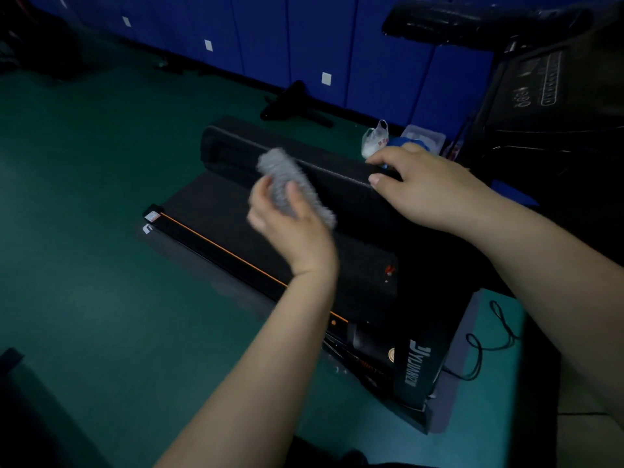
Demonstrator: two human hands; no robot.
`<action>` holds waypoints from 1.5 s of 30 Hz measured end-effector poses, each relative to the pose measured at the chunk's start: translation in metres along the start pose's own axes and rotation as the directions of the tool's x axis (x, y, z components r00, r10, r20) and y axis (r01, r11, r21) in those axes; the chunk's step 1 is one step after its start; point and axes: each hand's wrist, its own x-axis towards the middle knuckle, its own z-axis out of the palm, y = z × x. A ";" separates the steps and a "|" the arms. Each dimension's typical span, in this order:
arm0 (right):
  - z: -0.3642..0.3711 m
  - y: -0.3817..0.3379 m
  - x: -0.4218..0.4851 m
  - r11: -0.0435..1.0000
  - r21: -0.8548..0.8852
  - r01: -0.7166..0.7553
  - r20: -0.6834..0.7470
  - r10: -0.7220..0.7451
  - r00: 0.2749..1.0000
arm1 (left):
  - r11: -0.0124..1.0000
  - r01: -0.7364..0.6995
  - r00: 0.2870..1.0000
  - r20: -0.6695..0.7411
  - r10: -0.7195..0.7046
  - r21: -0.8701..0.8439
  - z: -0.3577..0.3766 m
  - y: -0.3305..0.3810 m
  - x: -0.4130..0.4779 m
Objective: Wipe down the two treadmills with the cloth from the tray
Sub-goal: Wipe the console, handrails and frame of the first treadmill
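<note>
A: Entry one, hands and cloth?
B: Left hand (pixel 287 228) gripped the grey cloth (pixel 287 180), blurred, against the raised bar (pixel 324 165) of the treadmill (pixel 229 228), at 11 o'clock; right hand (pixel 425 187), at 3 o'clock of the cloth, clasped the bar's end, probably to steady it for wiping
A: Entry two, surface and room?
B: Green floor (pixel 84 204) under the treadmill; blue wall (pixel 263 35) at 12 o'clock; second treadmill (pixel 540 92) at 2 o'clock, dim

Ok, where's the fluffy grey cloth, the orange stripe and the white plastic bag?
grey cloth (pixel 282 175): head view, on its fluffy middle.
orange stripe (pixel 223 248): head view, about midway along its length.
white plastic bag (pixel 373 141): head view, on its bulging body below the handles.
</note>
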 end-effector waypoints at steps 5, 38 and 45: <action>0.000 0.000 -0.001 1.000 -0.017 0.009 0.004 -0.009 1.000 | 0.999 0.044 0.999 0.027 -0.044 0.012 0.015 -0.010 0.013; 0.001 0.002 0.000 0.999 -0.011 0.033 -0.024 -0.033 0.999 | 0.819 0.495 0.838 -0.089 -0.538 -0.291 0.001 -0.038 0.142; 0.003 0.004 0.001 0.999 -0.009 0.035 -0.021 -0.036 0.999 | 0.985 0.167 0.976 -0.139 -0.170 -0.036 -0.005 -0.019 0.136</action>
